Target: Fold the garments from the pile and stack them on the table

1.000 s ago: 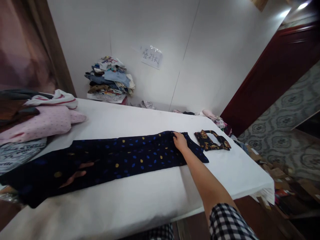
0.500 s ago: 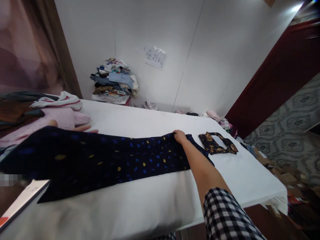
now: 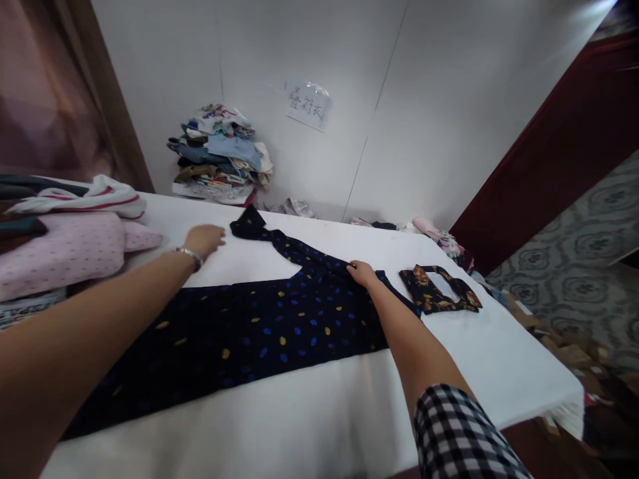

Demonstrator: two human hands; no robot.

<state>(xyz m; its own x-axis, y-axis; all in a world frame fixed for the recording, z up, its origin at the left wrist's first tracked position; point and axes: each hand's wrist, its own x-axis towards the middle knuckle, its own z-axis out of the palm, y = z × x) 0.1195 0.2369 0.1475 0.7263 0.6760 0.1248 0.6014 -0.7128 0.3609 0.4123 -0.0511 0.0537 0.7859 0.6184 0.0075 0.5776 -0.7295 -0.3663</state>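
A long dark navy shirt [image 3: 279, 326] with blue and yellow leaf-like spots lies along the table, its lower left part hidden behind my left forearm. One sleeve [image 3: 294, 247] stretches towards the far side and ends in a bunched cuff [image 3: 249, 223]. My right hand [image 3: 362, 273] pinches the shirt's far edge, right of where the sleeve joins. Just left of the cuff, my left hand [image 3: 206, 241], with a bracelet on its wrist, hovers with loosely bent fingers. A small gap separates it from the cloth, and it holds nothing.
On the white-covered table [image 3: 474, 359], a folded dark floral garment [image 3: 424, 299] lies at right. Pink dotted clothing [image 3: 84, 246] is heaped at left. A tall clothes stack [image 3: 224, 156] stands against the wall, which bears a paper sign [image 3: 307, 106]. Boxes [image 3: 574, 359] sit beyond the right edge.
My left hand has come out from behind the raised left part of the shirt and moved right. That part has dropped, and the sleeve now lies out on the far side. My right hand keeps its grip.
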